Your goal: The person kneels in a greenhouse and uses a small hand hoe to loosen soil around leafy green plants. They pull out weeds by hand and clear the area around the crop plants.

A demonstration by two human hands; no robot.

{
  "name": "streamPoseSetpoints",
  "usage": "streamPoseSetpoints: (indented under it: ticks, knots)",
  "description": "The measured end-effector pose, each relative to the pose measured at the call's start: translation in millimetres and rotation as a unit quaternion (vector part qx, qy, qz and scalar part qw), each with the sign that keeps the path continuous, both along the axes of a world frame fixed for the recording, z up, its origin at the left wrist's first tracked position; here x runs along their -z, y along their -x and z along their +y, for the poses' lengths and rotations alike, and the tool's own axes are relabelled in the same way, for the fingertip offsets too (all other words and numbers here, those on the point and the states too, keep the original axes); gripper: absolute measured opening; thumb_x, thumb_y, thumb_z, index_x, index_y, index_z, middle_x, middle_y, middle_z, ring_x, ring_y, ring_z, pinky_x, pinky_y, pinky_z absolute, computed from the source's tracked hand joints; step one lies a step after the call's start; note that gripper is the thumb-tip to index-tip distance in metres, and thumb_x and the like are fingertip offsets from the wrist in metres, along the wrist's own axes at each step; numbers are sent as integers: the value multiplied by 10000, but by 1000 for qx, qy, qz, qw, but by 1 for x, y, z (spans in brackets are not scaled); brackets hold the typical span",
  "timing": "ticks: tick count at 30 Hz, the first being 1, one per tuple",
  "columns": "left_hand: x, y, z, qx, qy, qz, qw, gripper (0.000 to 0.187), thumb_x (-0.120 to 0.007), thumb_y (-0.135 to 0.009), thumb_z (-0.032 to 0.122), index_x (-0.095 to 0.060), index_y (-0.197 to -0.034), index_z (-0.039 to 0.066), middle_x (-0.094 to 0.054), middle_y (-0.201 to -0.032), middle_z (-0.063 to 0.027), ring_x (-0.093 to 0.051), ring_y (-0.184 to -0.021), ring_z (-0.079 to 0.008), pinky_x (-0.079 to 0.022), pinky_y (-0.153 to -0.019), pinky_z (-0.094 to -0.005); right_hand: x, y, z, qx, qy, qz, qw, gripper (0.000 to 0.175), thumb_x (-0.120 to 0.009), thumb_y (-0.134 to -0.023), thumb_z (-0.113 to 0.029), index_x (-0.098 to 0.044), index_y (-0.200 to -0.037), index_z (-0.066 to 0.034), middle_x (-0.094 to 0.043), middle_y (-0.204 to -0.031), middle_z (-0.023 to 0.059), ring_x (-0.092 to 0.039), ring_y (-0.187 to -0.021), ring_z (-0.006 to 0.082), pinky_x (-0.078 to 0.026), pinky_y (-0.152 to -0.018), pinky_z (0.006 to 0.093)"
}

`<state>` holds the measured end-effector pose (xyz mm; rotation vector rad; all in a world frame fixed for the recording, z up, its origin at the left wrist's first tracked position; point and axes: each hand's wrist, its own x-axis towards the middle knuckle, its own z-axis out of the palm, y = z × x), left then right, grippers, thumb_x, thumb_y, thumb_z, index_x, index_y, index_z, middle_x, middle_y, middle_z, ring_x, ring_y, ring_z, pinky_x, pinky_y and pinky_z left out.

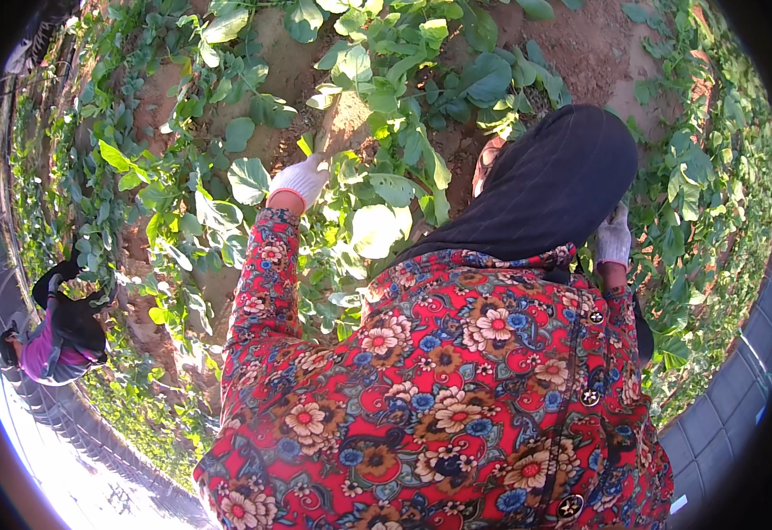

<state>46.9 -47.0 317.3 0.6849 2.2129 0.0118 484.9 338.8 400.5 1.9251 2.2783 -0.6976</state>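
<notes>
My left hand point(299, 180), in a white knit glove, reaches into a row of broad-leaved green plants. A small yellow-green leaf point(305, 144) stands just beyond its knuckles, and a rounded leaf point(249, 181) is close beside the wrist. Its fingertips are turned away among foliage, so any grip is hidden. On the other side, my right hand point(614, 240), also gloved, is down beside my bent knee point(584, 152) in dark trousers. The trouser leg covers part of its fingers, and nothing shows in it. A sunlit pale leaf point(376, 230) lies between my left arm and my leg.
Reddish-brown soil point(584, 46) shows between the plant rows. My shoe point(488, 162) stands on the ground by the plants. Another person point(67, 331) crouches among plants at the far left. Dense foliage point(691, 192) grows on the right, bordered by a grey panelled surface point(717, 411).
</notes>
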Motion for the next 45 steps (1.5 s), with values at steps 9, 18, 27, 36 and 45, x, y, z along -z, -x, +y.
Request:
streamPoseSetpoints:
  ticks: [9, 18, 27, 36, 45]
  knots:
    - [72, 2, 3, -75, -61, 11, 995, 688, -643, -876, 364, -497, -1465, 38, -689, -1181, -277, -702, -1012, -356, -551, -891, -406, 7, -10, -7, -8, 25, -25, 999, 470, -647, -972, -232, -491, -1392, -90, -701, -1223, 196, -676, -1159, 338, -517, -949, 401]
    - [43, 29, -29, -268, -199, -107, 936, 624, -628, -898, 346, -544, -1403, -10, -716, -1127, -173, -705, -991, -285, -553, -872, -371, 21, -6, -8, 1, 25, 13, 1000, 478, -639, -980, -276, -493, -1390, -80, -701, -1238, 187, -677, -1161, 322, -520, -942, 400]
    - [120, -12, 21, -115, 57, -20, 992, 841, -688, -818, 594, -444, -1474, 126, -653, -1234, -299, -646, -1144, -441, -516, -980, -502, 90, -67, 15, -130, -46, 46, 989, 473, -631, -983, -319, -488, -1364, -78, -697, -1202, 220, -669, -1124, 389, -527, -902, 443]
    - [103, -7, 23, -160, 0, 43, 986, 599, -724, -808, 434, -622, -1270, 67, -702, -1169, -214, -668, -1114, -381, -529, -953, -456, 41, -24, -9, -31, 36, -10, 999, 453, -640, -977, -336, -508, -1347, -110, -694, -1198, 225, -661, -1122, 408, -526, -895, 454]
    - [54, 20, 45, -446, -358, -65, 817, 294, -687, -912, 144, -661, -1134, -45, -707, -913, -78, -651, -746, -115, -539, -692, -261, 43, -38, -7, -9, 34, 46, 998, 462, -657, -948, -249, -517, -1361, -95, -702, -1179, 207, -665, -1111, 403, -525, -924, 451]
